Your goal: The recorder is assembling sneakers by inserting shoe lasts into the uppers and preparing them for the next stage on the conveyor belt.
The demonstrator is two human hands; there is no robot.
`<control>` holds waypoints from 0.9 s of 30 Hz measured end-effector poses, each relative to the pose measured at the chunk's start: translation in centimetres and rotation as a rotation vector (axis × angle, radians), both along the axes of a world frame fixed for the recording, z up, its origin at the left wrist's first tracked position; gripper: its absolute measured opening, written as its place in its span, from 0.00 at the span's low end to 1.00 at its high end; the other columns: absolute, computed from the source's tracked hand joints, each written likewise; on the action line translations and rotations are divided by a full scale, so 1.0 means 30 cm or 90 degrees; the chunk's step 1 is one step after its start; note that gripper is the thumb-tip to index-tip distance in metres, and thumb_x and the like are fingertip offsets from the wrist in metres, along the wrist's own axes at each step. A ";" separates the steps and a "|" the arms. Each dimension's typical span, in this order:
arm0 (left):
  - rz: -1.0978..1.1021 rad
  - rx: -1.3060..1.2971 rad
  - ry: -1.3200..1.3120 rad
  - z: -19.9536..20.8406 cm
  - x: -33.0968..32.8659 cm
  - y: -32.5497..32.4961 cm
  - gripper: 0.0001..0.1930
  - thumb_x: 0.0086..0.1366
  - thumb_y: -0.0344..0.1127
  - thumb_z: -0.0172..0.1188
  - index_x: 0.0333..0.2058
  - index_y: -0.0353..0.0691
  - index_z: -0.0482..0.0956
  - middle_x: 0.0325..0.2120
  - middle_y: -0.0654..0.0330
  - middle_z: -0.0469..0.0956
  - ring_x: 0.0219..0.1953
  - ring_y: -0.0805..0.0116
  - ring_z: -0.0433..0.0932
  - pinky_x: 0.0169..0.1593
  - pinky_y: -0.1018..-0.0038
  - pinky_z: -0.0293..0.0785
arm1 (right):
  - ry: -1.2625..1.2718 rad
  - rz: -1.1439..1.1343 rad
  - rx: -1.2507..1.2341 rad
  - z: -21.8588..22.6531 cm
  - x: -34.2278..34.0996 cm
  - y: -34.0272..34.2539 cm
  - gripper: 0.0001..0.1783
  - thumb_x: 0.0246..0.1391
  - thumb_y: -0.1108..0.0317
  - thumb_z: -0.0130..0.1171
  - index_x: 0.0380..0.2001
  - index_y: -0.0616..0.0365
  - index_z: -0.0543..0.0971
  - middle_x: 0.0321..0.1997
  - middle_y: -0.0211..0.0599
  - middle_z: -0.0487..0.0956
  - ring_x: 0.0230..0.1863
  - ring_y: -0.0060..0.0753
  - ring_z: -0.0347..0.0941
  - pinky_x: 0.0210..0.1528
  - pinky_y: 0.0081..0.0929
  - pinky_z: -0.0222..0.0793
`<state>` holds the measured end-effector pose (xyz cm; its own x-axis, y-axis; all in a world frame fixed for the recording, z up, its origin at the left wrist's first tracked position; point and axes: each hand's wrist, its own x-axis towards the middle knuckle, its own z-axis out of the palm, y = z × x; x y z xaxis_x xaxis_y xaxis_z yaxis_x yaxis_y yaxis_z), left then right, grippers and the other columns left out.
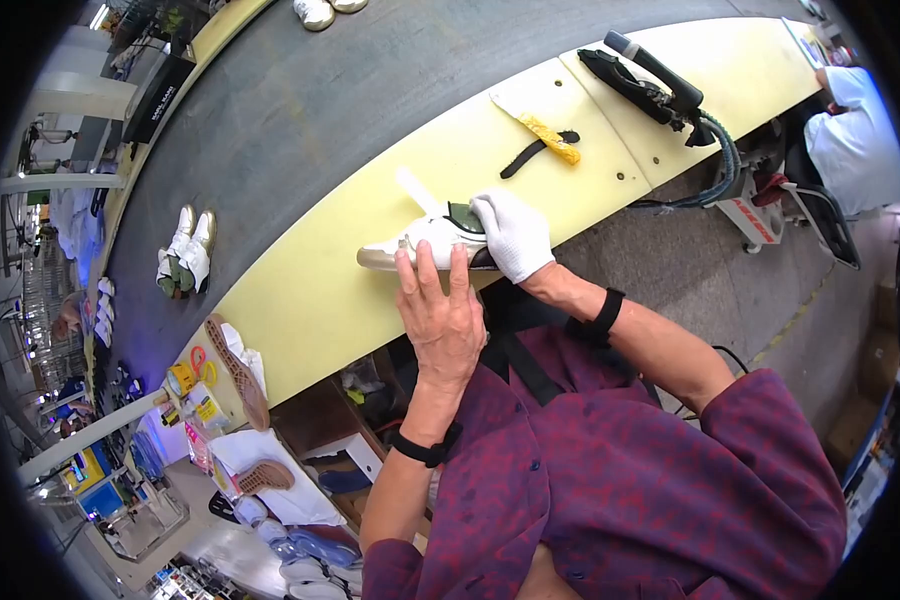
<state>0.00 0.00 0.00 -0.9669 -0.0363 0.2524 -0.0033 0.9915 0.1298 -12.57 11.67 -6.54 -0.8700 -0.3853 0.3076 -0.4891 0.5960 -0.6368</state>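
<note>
A white sneaker [430,238] with a gold-toned toe and a dark green lining lies at the near edge of the pale yellow tabletop, its toe to the left. My right hand [513,238], in a white knit glove, is closed around the heel and collar. My bare left hand [442,312] rests its spread, straight fingers along the sneaker's near side; the thumb is hidden. A strip of white [420,190] shows just beyond the shoe. Farther right lie a knife-like tool with a yellow-wrapped handle [550,138] and a black strap [526,157].
A black hand-held device [660,92] with a thick hose [722,165] sits at the far right of the yellow table [310,310]. Beyond runs a grey belt [300,110] carrying several sneakers [186,250]. Brown soles [235,370] lie at left. A seated person [855,140] is at right.
</note>
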 end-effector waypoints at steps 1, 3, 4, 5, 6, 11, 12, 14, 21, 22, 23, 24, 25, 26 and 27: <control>0.008 0.011 -0.008 0.006 -0.007 0.001 0.38 0.56 0.35 0.68 0.68 0.46 0.70 0.70 0.40 0.58 0.74 0.33 0.53 0.68 0.44 0.61 | 0.004 -0.004 0.000 0.003 -0.003 -0.006 0.10 0.65 0.66 0.55 0.45 0.56 0.81 0.49 0.41 0.82 0.48 0.47 0.80 0.49 0.38 0.78; 0.024 0.015 -0.009 0.026 -0.016 -0.024 0.38 0.57 0.32 0.67 0.68 0.44 0.69 0.70 0.40 0.58 0.74 0.33 0.54 0.70 0.44 0.59 | 0.014 0.000 -0.008 0.012 -0.015 -0.048 0.10 0.65 0.67 0.55 0.45 0.56 0.81 0.48 0.42 0.82 0.48 0.47 0.80 0.48 0.38 0.78; 0.038 0.012 -0.022 0.038 -0.010 -0.032 0.38 0.57 0.34 0.66 0.68 0.44 0.70 0.70 0.40 0.59 0.73 0.32 0.54 0.68 0.43 0.60 | 0.011 -0.001 -0.014 -0.007 -0.017 -0.068 0.11 0.66 0.66 0.53 0.45 0.56 0.81 0.46 0.43 0.82 0.47 0.48 0.80 0.49 0.40 0.78; 0.057 0.008 -0.033 0.052 0.000 -0.040 0.38 0.56 0.36 0.66 0.67 0.44 0.71 0.69 0.39 0.60 0.73 0.32 0.55 0.67 0.42 0.62 | 0.009 0.003 -0.023 -0.020 -0.017 -0.087 0.11 0.67 0.65 0.51 0.44 0.55 0.81 0.45 0.44 0.82 0.47 0.50 0.80 0.49 0.41 0.78; 0.055 0.008 -0.020 0.049 -0.009 -0.039 0.37 0.56 0.38 0.64 0.67 0.41 0.71 0.69 0.38 0.60 0.73 0.32 0.55 0.68 0.42 0.61 | 0.045 0.003 -0.012 -0.052 -0.030 -0.079 0.14 0.69 0.62 0.48 0.44 0.56 0.81 0.45 0.46 0.83 0.47 0.53 0.80 0.49 0.44 0.77; 0.028 0.152 0.105 0.006 -0.063 -0.016 0.25 0.62 0.37 0.60 0.59 0.38 0.78 0.59 0.40 0.71 0.64 0.39 0.68 0.65 0.45 0.63 | -0.249 -0.018 -0.221 -0.097 -0.068 0.028 0.17 0.74 0.62 0.49 0.50 0.61 0.82 0.44 0.49 0.85 0.45 0.48 0.82 0.48 0.40 0.77; 0.007 0.155 0.065 0.021 -0.059 -0.039 0.31 0.59 0.39 0.64 0.62 0.38 0.74 0.60 0.41 0.70 0.65 0.41 0.67 0.68 0.45 0.59 | -0.202 -0.032 -0.160 -0.082 -0.065 0.042 0.16 0.75 0.63 0.48 0.49 0.62 0.81 0.44 0.49 0.85 0.45 0.49 0.82 0.49 0.41 0.76; 0.033 0.076 0.085 0.064 -0.045 -0.105 0.41 0.55 0.43 0.71 0.67 0.36 0.69 0.61 0.42 0.70 0.66 0.44 0.67 0.69 0.45 0.56 | -0.150 -0.020 -0.125 -0.078 -0.036 0.040 0.16 0.75 0.63 0.48 0.47 0.64 0.80 0.41 0.50 0.84 0.42 0.49 0.82 0.47 0.40 0.75; 0.033 0.014 -0.238 0.000 -0.155 -0.255 0.40 0.45 0.54 0.79 0.51 0.33 0.75 0.43 0.52 0.80 0.50 0.56 0.77 0.56 0.59 0.67 | -0.013 0.089 -0.083 -0.072 -0.127 -0.039 0.15 0.72 0.63 0.51 0.44 0.64 0.80 0.37 0.52 0.83 0.39 0.53 0.80 0.46 0.43 0.74; 0.050 0.032 -0.206 -0.030 -0.166 -0.241 0.42 0.42 0.57 0.80 0.48 0.32 0.76 0.39 0.54 0.81 0.47 0.57 0.79 0.53 0.62 0.70 | -0.008 0.107 -0.085 -0.070 -0.150 -0.059 0.15 0.72 0.63 0.51 0.44 0.64 0.80 0.37 0.52 0.83 0.39 0.53 0.80 0.46 0.43 0.74; 0.069 0.033 -0.201 -0.063 -0.154 -0.233 0.42 0.42 0.57 0.80 0.48 0.32 0.76 0.39 0.54 0.81 0.47 0.57 0.79 0.53 0.62 0.70 | -0.050 0.116 -0.027 -0.077 -0.179 -0.076 0.15 0.71 0.62 0.51 0.42 0.64 0.81 0.36 0.52 0.82 0.39 0.54 0.80 0.46 0.45 0.74; 0.063 0.067 -0.166 -0.070 -0.154 -0.221 0.41 0.42 0.57 0.80 0.47 0.32 0.76 0.38 0.54 0.81 0.46 0.57 0.80 0.52 0.63 0.70 | -0.092 0.111 0.032 -0.086 -0.199 -0.082 0.16 0.71 0.62 0.51 0.41 0.64 0.81 0.35 0.53 0.82 0.38 0.56 0.79 0.46 0.46 0.74; 0.068 0.096 -0.127 -0.071 -0.146 -0.223 0.41 0.42 0.57 0.80 0.47 0.32 0.76 0.38 0.54 0.81 0.46 0.56 0.80 0.52 0.63 0.70 | -0.087 0.129 0.029 -0.068 -0.198 -0.105 0.16 0.71 0.62 0.51 0.41 0.64 0.81 0.35 0.53 0.82 0.38 0.56 0.79 0.46 0.46 0.74; 0.086 0.106 -0.151 -0.076 -0.147 -0.219 0.41 0.42 0.58 0.80 0.46 0.32 0.76 0.38 0.53 0.81 0.45 0.56 0.80 0.51 0.63 0.70 | -0.108 0.151 0.052 -0.044 -0.194 -0.118 0.16 0.71 0.62 0.51 0.39 0.64 0.81 0.35 0.54 0.82 0.38 0.57 0.79 0.45 0.47 0.73; 0.098 0.118 -0.175 -0.094 -0.160 -0.206 0.41 0.42 0.58 0.81 0.46 0.32 0.76 0.38 0.52 0.80 0.45 0.56 0.80 0.51 0.63 0.70 | -0.129 0.167 0.079 -0.033 -0.195 -0.119 0.17 0.71 0.61 0.51 0.37 0.63 0.81 0.35 0.54 0.81 0.38 0.58 0.79 0.44 0.47 0.73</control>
<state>-4.81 -6.18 -2.83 -0.9774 -0.2073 -0.0401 -0.2102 0.9365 0.2808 -18.42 8.11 -7.54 -0.7745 -0.6280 0.0761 -0.5076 0.5452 -0.6671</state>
